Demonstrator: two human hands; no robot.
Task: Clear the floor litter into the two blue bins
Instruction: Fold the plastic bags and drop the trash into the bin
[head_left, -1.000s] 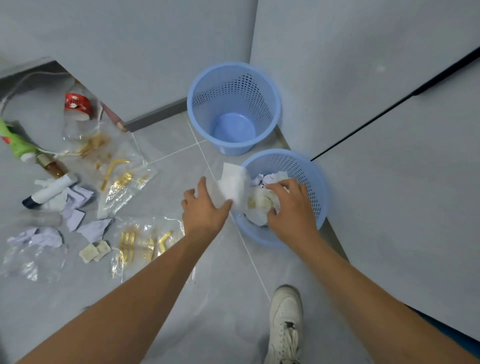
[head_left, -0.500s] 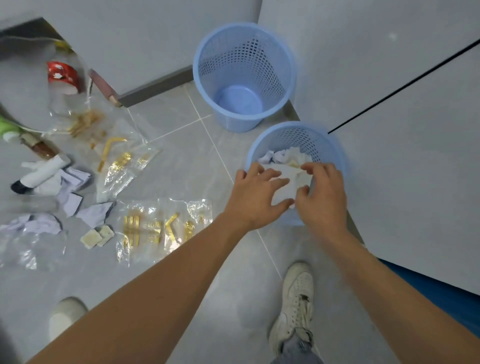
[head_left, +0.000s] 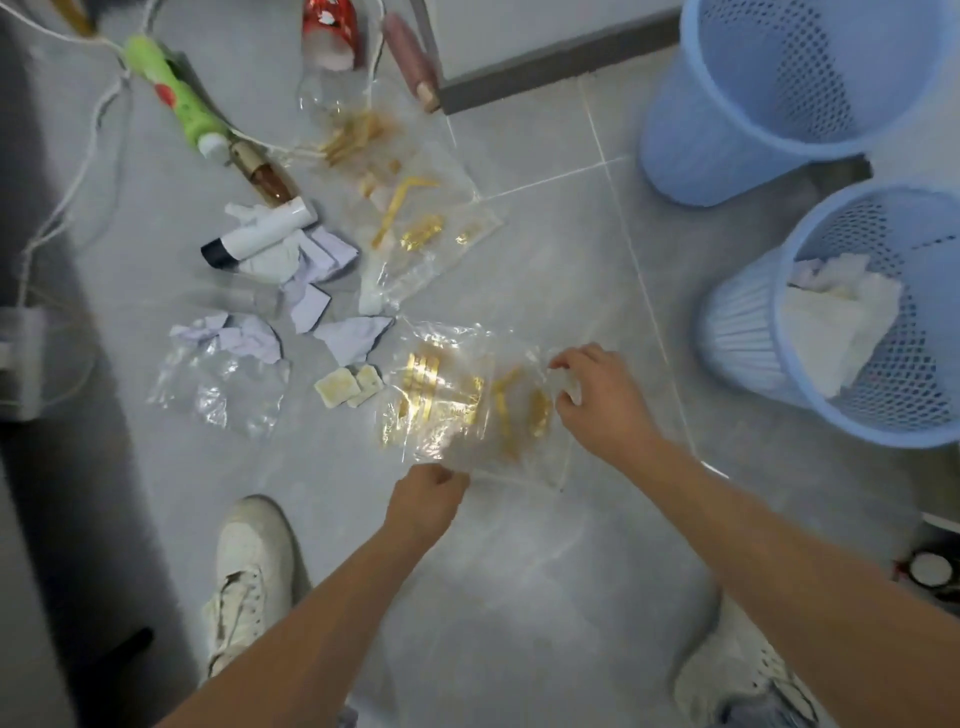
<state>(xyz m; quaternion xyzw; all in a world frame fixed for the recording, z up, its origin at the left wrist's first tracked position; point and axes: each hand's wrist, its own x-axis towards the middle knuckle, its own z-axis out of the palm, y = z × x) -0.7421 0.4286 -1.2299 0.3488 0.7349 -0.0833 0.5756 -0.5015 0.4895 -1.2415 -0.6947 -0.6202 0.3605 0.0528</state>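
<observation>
Two hands (head_left: 431, 493) (head_left: 597, 400) — crinkly clear bag (head_left: 467, 400)

I see two blue mesh bins at 3 o'clock. The far bin (head_left: 789, 98) stands upright at 1 o'clock; its inside is only partly in view. The near bin (head_left: 852, 322) holds crumpled white paper (head_left: 831, 317). A clear bag with gold strips (head_left: 457, 400) lies flat at centre. Torn paper scraps (head_left: 311, 291) lie at 10 o'clock beside a white tube (head_left: 260, 234). A green bottle (head_left: 176, 98) lies at 11 o'clock.
</observation>
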